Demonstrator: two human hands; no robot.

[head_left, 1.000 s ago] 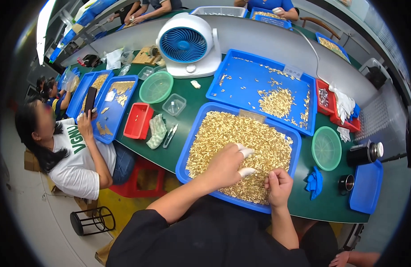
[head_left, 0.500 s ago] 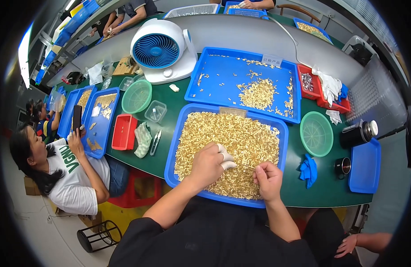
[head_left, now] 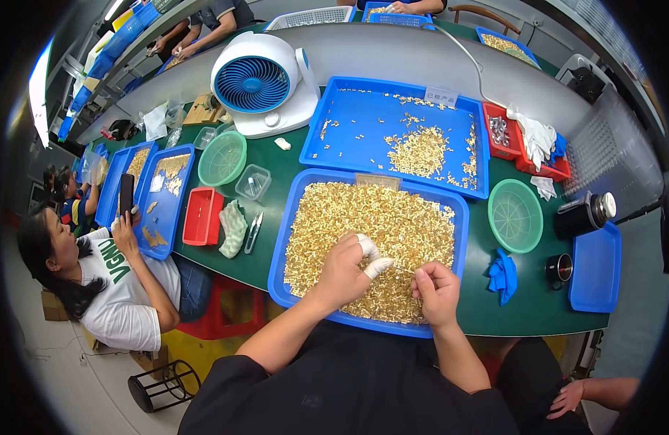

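A blue tray (head_left: pixel 278 272) in front of me is heaped with small gold-coloured metal parts (head_left: pixel 349 210). Over the heap, my left hand (head_left: pixel 347 272) has white finger cots on its thumb and forefinger, with those tips pinched together; whatever is between them is too small to name. Close on its right, my right hand (head_left: pixel 437 290) is closed in a pinch above the tray's right side. A thin, pin-like piece (head_left: pixel 402 270) reaches from its fingertips toward the left fingertips. Behind stands a larger blue tray (head_left: pixel 356 156) with a smaller pile of gold parts.
A white fan (head_left: pixel 266 87) stands behind on the left. Nearby are a green basket (head_left: pixel 222 159), a red box (head_left: pixel 202 217) and cutters (head_left: pixel 253 232). On the right are another green basket (head_left: pixel 516 217), a blue glove (head_left: pixel 503 277) and a black flask (head_left: pixel 584 215). A person with a phone sits left.
My left hand has moved slightly right, its pinched fingertips coming closer to the right hand's. The right hand has stayed nearly still.
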